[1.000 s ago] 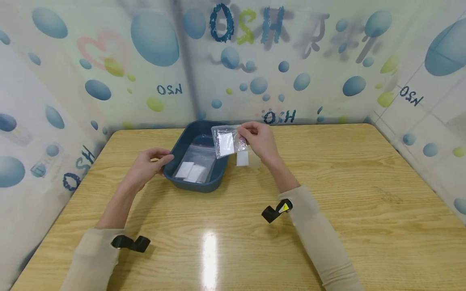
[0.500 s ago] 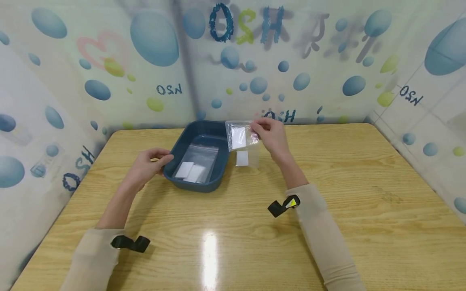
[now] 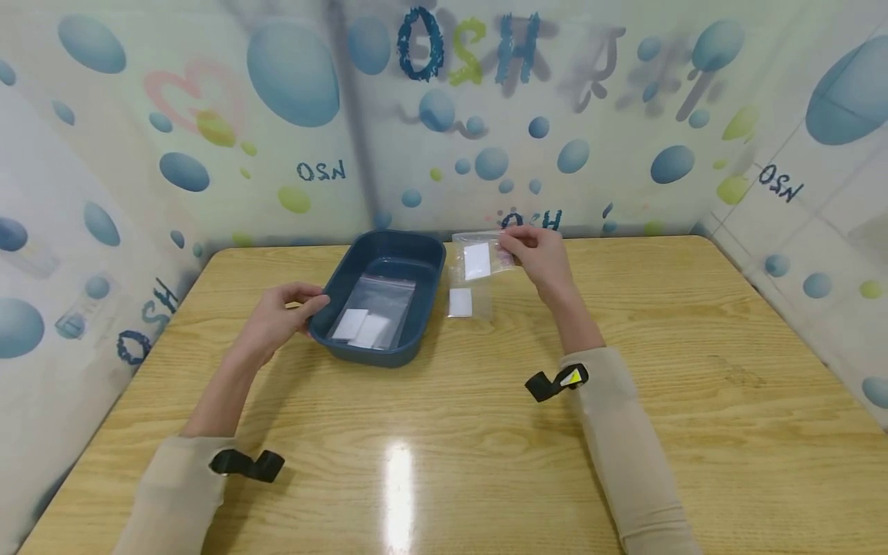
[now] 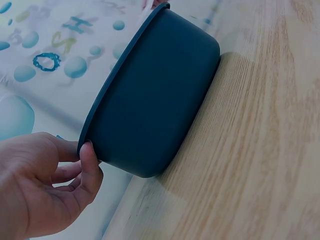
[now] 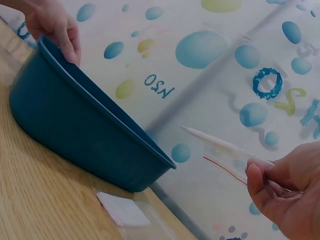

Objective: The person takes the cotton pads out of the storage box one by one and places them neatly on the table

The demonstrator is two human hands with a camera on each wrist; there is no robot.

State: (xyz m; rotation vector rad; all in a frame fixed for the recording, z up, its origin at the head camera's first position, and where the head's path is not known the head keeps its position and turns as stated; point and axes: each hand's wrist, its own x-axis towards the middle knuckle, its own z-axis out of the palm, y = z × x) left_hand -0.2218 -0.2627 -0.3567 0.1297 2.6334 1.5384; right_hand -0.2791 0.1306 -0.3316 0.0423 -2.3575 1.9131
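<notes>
My left hand (image 3: pixel 277 316) pinches the left rim of a dark blue plastic basin (image 3: pixel 378 358), thumb on one side of the wall and fingers on the other, as the left wrist view shows. Inside the basin lies clear zip-lock bag material (image 3: pixel 390 297) with two white squares; how many bags cannot be told. To the basin's right, my right hand (image 3: pixel 544 262) pinches a clear zip-lock bag (image 3: pixel 476 260) by its right end, holding it above the table. It contains a white square, and the right wrist view shows a red line along its edge.
Beneath the held bag, another clear bag with a white square (image 3: pixel 461 303) lies flat on the wooden table (image 3: pixel 486 432), close to the basin's right side. A wall (image 3: pixel 229 200) printed with blue bubbles stands behind the table's far edge.
My right hand has moved right with the zip-lock bag, from over the basin's right rim to above the bag on the table. The left hand stays on the rim.
</notes>
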